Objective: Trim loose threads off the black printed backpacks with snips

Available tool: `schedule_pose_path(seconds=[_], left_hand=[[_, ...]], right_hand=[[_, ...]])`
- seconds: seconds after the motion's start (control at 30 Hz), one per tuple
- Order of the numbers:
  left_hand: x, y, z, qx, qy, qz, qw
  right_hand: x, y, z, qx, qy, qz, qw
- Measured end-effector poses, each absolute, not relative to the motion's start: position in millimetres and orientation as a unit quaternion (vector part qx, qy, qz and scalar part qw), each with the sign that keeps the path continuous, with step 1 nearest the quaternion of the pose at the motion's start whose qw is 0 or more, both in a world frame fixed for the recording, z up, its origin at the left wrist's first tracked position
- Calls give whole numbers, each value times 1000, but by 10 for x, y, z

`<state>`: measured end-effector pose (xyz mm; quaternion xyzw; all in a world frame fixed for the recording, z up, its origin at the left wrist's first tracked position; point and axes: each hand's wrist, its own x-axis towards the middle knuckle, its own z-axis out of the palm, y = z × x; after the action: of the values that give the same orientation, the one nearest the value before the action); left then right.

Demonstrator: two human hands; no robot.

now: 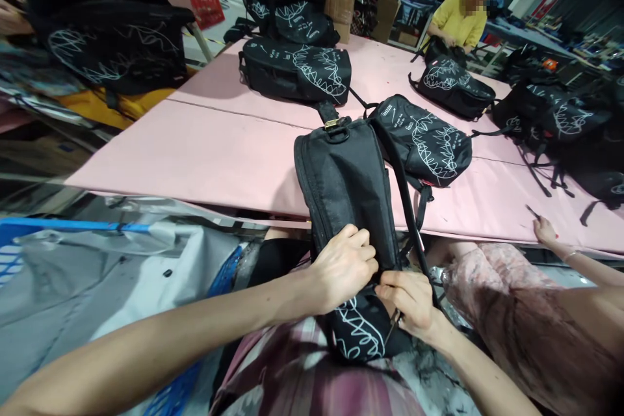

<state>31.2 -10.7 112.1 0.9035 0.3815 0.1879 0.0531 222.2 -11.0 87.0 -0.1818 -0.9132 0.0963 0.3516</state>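
Note:
A black backpack leans from my lap up onto the pink table, its side panel and zipper edge facing me. White scribble print shows on its lower part. My left hand is closed on the fabric at the middle of the bag, fingers curled. Just to the right, my right hand pinches the bag's edge beside the left fingertips. A thin metal tool, mostly hidden, sticks out below the right fingers; its kind cannot be made out. A black strap runs along the bag's right side.
More printed black backpacks lie on the pink table. A co-worker's hand with a small dark tool rests at the right edge. Another person in yellow works across the table. Grey sheeting over a blue crate is at left.

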Motion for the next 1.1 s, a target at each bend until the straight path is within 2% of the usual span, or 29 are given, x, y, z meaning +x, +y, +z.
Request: schedule_pose_path(seconds=[0.13, 0.27, 0.4, 0.67, 0.8, 1.0, 1.1], left_hand=[[352, -159, 1097, 896, 397, 199, 18], [402, -197, 1079, 893, 405, 195, -20], [461, -240, 1070, 886, 413, 202, -53], [525, -315, 1063, 871, 435, 217, -76], [540, -326, 1039, 863, 441, 233, -81], [534, -368, 1059, 861, 442, 227, -110], [527, -376, 1059, 856, 444, 236, -117]], right_hand=[[2324, -135, 1144, -308, -893, 137, 297], [2449, -155, 1447, -472, -852, 105, 200], [2490, -159, 1590, -448, -883, 85, 108], [2342, -92, 1721, -428, -902, -55, 9], [2185, -97, 1827, -430, -900, -66, -25], [1975, -98, 1969, -444, -885, -46, -135], [1903, -96, 1981, -450, -878, -36, -159]])
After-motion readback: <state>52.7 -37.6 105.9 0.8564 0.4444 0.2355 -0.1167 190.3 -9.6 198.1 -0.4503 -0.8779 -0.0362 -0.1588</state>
